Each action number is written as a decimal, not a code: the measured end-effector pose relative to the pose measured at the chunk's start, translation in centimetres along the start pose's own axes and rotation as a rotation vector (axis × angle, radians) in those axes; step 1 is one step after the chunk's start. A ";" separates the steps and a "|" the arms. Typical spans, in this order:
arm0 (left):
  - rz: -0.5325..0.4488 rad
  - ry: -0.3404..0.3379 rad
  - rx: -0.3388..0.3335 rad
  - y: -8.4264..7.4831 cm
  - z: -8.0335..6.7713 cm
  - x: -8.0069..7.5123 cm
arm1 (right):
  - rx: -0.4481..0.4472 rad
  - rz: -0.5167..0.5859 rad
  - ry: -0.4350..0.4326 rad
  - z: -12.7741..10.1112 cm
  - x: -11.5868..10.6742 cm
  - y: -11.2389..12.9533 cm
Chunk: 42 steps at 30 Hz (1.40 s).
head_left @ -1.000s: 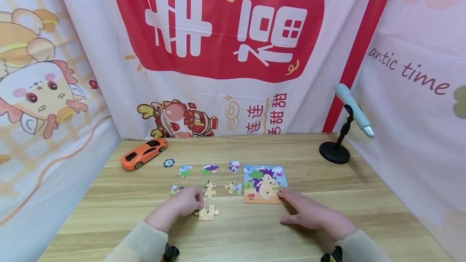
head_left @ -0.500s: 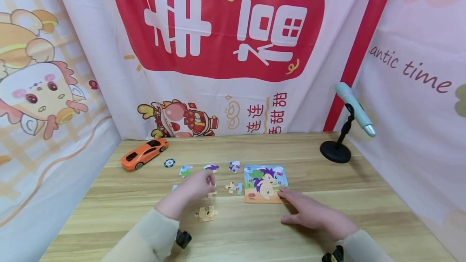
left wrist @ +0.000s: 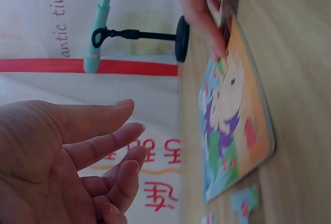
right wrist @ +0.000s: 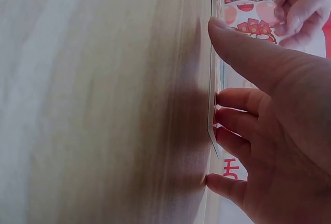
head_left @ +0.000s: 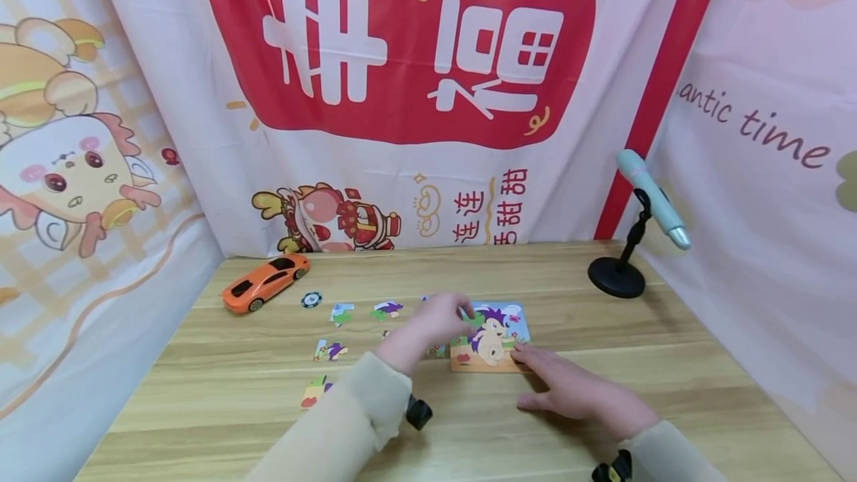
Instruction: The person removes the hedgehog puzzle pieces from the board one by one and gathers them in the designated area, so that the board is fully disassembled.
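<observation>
Two hands work low over the wooden tabletop (head_left: 602, 333). Nearest the front edge, the right hand (head_left: 576, 393) lies flat, its fingers (right wrist: 235, 107) straight and lightly spread, their tips touching the near right corner of the puzzle board (head_left: 498, 341) as if to steady it. The left hand (head_left: 435, 322) reaches across from the left and hovers at the board's left edge; in the left wrist view its fingers (left wrist: 103, 141) are loosely curled and apart, and nothing shows between them, though from the head view I cannot tell for certain whether a small piece is tucked in there.

The board lies flat around the middle of the tabletop, a little right of centre, and already shows a hedgehog picture across most of its face, so much of the puzzle looks done. How much of it is really filled I cannot judge, since the left hand covers one side.

Several loose puzzle pieces remain to the left: one near the front by the left sleeve (head_left: 313, 393), one further in (head_left: 328, 350), and two more beyond (head_left: 341, 312) (head_left: 386, 309). Those seem to be what is left.

Toward the far left corner sit a small dark token (head_left: 310, 299) and an orange toy car (head_left: 264, 283). Toward the far right edge a teal pen-like device (head_left: 651, 199) leans in a black stand (head_left: 617, 277).
</observation>
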<state>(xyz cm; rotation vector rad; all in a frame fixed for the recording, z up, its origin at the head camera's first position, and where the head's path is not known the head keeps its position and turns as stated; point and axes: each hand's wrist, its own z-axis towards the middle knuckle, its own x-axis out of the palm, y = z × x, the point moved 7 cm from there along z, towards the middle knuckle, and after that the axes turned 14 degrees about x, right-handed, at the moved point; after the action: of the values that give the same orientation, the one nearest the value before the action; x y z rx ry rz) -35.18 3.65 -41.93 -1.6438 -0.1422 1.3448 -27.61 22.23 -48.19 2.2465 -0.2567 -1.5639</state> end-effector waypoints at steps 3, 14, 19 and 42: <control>0.028 0.028 0.023 -0.3 1.0 1.9 | -0.029 -0.005 -0.010 0.1 -0.1 0.1; 0.220 0.106 0.061 -0.3 2.0 7.2 | -0.083 0.012 -0.024 0.3 -0.3 0.0; 0.236 0.081 0.045 0.1 2.3 8.2 | -0.087 0.018 -0.028 0.3 -0.3 0.1; 0.104 0.085 0.069 0.2 2.7 8.7 | -0.022 0.145 -0.096 5.0 -3.0 -2.6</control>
<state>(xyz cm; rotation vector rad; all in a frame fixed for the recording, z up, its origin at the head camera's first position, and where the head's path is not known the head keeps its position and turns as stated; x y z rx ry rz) -34.08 10.46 -47.84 -1.6661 0.0398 1.3406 -33.51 24.66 -48.23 2.0892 -0.4174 -1.5920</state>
